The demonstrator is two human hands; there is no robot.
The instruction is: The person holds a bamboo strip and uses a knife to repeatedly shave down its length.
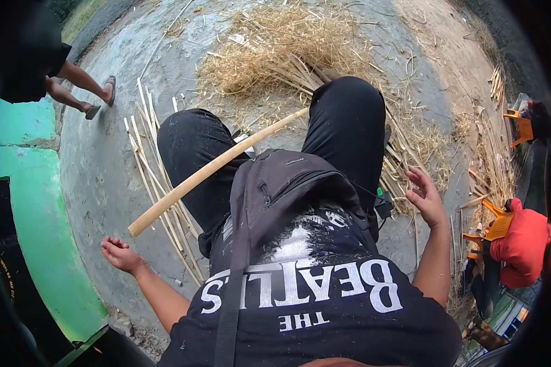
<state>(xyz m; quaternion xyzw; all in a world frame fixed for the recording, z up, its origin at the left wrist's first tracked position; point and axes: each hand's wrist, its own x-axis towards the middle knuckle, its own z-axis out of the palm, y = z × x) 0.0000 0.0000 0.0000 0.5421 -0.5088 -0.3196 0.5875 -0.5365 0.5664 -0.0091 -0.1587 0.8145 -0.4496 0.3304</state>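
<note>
Shirt (303, 284) under bag (300, 174), pale strip (220, 164) beyond

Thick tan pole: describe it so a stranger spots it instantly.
Find the seated person's black-trousered legs. Slanting over them, from near the bare left hand to beside the right knee, lies one long, tan pole. It is thicker than the thin, pale strips on the grey ground.

The pole (203, 173) looks smooth, matt wood; the ground (101, 162), rough concrete.
</note>
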